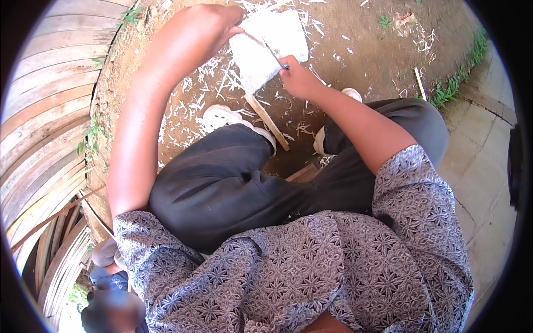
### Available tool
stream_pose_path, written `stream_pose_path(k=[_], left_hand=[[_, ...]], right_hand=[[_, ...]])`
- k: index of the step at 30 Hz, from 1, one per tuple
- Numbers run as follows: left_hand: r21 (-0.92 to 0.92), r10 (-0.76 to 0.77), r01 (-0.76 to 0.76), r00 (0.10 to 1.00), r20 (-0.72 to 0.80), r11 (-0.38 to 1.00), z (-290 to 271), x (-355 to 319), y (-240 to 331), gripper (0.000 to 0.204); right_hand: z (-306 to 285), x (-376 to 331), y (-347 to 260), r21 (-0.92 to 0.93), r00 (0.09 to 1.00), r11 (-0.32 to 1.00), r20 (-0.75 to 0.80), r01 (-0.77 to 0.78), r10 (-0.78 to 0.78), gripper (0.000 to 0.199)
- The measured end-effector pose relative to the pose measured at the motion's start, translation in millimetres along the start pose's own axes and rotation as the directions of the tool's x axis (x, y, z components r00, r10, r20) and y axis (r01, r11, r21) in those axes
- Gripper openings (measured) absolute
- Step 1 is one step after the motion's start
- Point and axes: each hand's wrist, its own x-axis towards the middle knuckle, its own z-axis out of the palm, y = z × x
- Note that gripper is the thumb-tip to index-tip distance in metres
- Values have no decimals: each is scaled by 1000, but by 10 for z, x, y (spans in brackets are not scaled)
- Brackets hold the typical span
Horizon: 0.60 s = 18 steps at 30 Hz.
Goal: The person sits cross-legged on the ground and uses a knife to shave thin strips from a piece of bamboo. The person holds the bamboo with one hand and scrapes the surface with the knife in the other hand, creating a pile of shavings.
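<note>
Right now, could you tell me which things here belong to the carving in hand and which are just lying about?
In use:
- left hand, steadying the pale wood block
- right hand, gripping a thin blade against the block
- wood shavings on the dirt

Lying about:
- wooden stick by the white shoe
- stacked bent planks at the left
- small stick near the grass

Our left hand [208,25] sits on the far left edge of the wooden block [266,47], our right hand [297,77] at its near right side, a blade [272,53] lying across the block between them. Wood shavings [208,91] lie scattered on the dirt ground [361,33] around it. A wooden stick [267,122] runs from under the block toward us, between our shoes [219,117]. Stacked planks [44,111] lie to our left, paving stones [477,155] to our right.
</note>
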Motion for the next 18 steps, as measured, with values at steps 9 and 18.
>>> stream_pose_path(k=[9,18], left_hand=[[67,-91,89,996,20,994,-36,-134,-49,32],[193,-82,84,996,-17,978,-55,-160,-101,41]], right_hand=[[-288,242,-571,242,996,967,11,-83,83,44],[-343,184,-603,234,986,958,62,-165,154,44]])
